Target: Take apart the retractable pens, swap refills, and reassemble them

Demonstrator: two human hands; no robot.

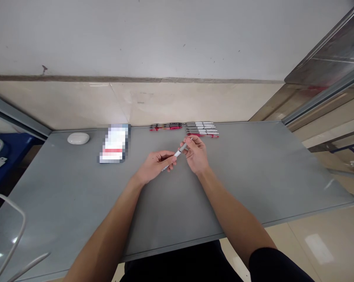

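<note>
A white and grey pen [177, 153] is held slantwise between both hands, above the grey table. My left hand [160, 163] pinches its white lower end between thumb and fingers. Around the grey upper part close the fingertips of my right hand [196, 154]. Just beyond the hands, a row of several white and grey pens [200, 127] lies side by side, with a red pen [206, 135] nearest to me. Left of that row lie several dark and red pens [165, 126]. Parts of the held pen are hidden by my fingers.
On the grey table [238, 176] a phone [114, 144] with a blurred screen lies to the left. A white rounded case [78, 138] sits beside it. The wall [177, 102] rises at the table's back edge. White cable-like tubes [21, 219] cross the lower left.
</note>
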